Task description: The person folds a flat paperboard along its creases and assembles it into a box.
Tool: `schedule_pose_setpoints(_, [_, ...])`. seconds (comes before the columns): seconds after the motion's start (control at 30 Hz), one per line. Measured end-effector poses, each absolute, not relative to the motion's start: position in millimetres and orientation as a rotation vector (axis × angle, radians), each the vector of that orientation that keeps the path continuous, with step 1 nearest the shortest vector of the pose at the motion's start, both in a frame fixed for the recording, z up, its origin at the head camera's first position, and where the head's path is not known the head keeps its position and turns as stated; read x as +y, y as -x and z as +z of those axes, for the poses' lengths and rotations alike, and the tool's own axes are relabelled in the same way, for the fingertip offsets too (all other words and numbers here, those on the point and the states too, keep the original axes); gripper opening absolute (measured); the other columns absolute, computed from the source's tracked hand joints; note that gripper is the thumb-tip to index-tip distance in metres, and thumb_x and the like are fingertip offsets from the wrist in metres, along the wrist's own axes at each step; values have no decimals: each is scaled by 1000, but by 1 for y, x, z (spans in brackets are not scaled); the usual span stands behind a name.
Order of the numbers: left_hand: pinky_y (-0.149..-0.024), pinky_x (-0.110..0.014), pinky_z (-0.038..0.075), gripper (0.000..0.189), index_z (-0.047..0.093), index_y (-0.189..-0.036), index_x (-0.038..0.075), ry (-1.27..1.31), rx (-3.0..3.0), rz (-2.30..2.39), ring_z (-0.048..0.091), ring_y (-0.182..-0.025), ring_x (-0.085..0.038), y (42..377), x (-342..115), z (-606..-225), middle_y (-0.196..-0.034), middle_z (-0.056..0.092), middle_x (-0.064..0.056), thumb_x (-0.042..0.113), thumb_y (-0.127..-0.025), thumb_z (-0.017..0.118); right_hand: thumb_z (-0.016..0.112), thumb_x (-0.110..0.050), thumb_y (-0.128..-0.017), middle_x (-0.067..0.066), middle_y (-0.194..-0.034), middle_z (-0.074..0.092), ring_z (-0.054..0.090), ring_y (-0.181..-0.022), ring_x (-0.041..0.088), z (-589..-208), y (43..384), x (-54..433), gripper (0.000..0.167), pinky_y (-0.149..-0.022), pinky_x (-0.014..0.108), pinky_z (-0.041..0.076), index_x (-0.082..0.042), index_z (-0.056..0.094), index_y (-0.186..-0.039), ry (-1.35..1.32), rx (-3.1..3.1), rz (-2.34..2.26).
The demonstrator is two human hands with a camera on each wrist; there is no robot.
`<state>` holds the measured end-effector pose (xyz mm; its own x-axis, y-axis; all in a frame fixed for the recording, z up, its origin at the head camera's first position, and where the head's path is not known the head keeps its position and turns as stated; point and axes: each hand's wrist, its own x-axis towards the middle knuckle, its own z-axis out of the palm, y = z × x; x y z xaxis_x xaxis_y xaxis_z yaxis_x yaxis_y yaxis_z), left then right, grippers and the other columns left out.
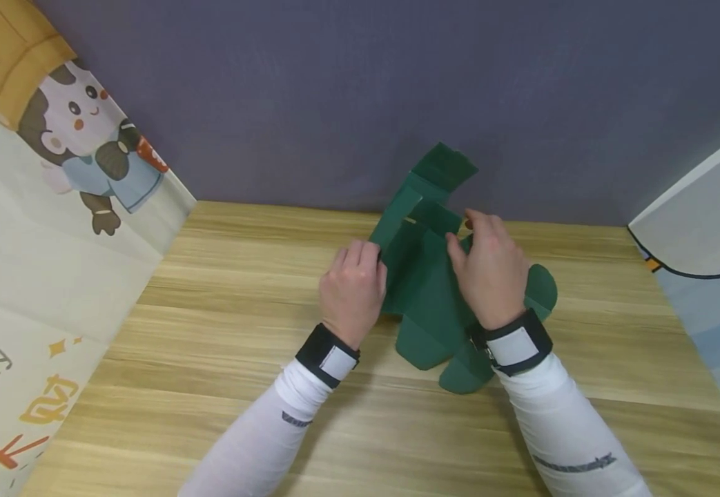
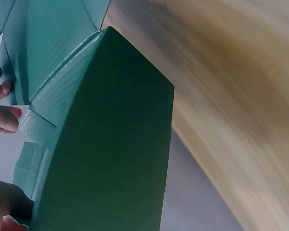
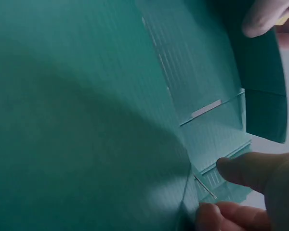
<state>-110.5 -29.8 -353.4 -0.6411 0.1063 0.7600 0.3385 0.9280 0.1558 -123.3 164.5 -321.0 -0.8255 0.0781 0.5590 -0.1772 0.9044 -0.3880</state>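
Note:
A partly folded sheet of green cardboard [image 1: 431,279], shaped like an unfinished box, stands on the table between both hands. My left hand [image 1: 353,290] grips its raised left side panel [image 2: 111,134]. In the right wrist view the left fingertips [image 3: 257,21] lie over that panel's top edge. My right hand [image 1: 493,273] is at the far right corner, its thumb [image 3: 241,168] inside and its fingers curled around the edge of the right panel [image 3: 77,120]. A narrow slot [image 3: 206,109] shows along a crease. The right hand and wrist partly hide the right side.
The wooden table [image 1: 223,310] meets a dark wall [image 1: 310,103] right behind the cardboard, and its end flap [image 1: 443,166] rises before that wall. Rounded flaps [image 1: 541,286] spread toward the right and front. Printed cloth panels [image 1: 18,276] border the table's sides.

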Motion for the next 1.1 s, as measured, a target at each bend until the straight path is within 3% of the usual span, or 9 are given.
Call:
schedule_pose_setpoints(0.17, [-50, -31, 56, 7, 65, -92, 8, 326, -2250, -390, 66, -73, -19, 108, -25, -356, -88, 68, -5, 13, -88, 61, 68, -20, -90, 10, -95, 71, 67, -79, 31, -325, 127, 162, 30, -58, 51, 50, -8, 66, -117, -92, -2485, 517])
schedule_pose_setpoints(0.37, [-52, -31, 56, 8, 66, -93, 8, 323, -2252, -405, 67, -73, -20, 108, -26, -356, -89, 69, -5, 12, -87, 62, 64, -15, -92, 8, -90, 67, 65, -79, 29, -333, 125, 158, 14, -64, 47, 52, -11, 73, -101, -318, -2392, 426])
schedule_pose_setpoints(0.63, [-55, -32, 57, 8, 67, -93, 8, 307, -2247, -400, 67, -73, -20, 111, -29, -355, -88, 70, -5, 11, -88, 62, 58, -5, -95, 11, -89, 61, 60, -75, 31, -339, 123, 157, 16, -55, 42, 44, -7, 74, -97, -610, -2313, 172])
schedule_pose_setpoints(0.8, [-53, -31, 57, 7, 67, -93, 8, 301, -2251, -389, 67, -71, -19, 111, -31, -354, -88, 70, -4, 11, -88, 62, 55, -3, -95, 11, -86, 57, 57, -77, 31, -339, 121, 161, 17, -59, 41, 43, -3, 72, -97, -748, -2327, 67])
schedule_pose_setpoints(1.1, [-47, -32, 54, 6, 61, -86, 10, 308, -2238, -390, 63, -66, -19, 109, -30, -354, -82, 64, -2, 10, -82, 66, 59, -7, -95, 12, -92, 62, 61, -84, 30, -340, 121, 161, 17, -61, 40, 43, -2, 70, -106, -688, -2344, 111])
